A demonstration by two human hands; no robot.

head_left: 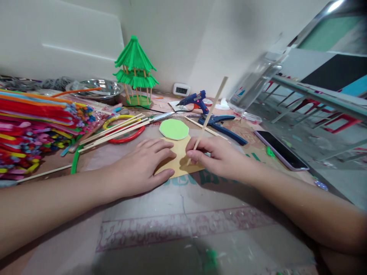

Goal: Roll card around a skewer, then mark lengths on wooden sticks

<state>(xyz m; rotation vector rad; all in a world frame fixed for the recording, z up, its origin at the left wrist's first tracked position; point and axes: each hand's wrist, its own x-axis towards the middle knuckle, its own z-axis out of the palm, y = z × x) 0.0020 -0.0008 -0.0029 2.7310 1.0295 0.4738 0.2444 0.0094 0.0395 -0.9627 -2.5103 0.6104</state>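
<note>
In the head view a thin wooden stick stands tilted up and to the right, pinched in my right hand. Its lower end meets a yellow sheet, or comes very close to it. My left hand lies on the left part of that sheet, fingers stretched out and slightly apart, holding nothing. A light green octagonal piece lies just beyond the sheet's far edge. Between the two hands, part of the sheet shows bare.
Wooden sticks lie over scissors at left, beside bundled pipe cleaners. Behind stand a green model pagoda, a timer and a blue glue gun. Pliers and a phone lie at right.
</note>
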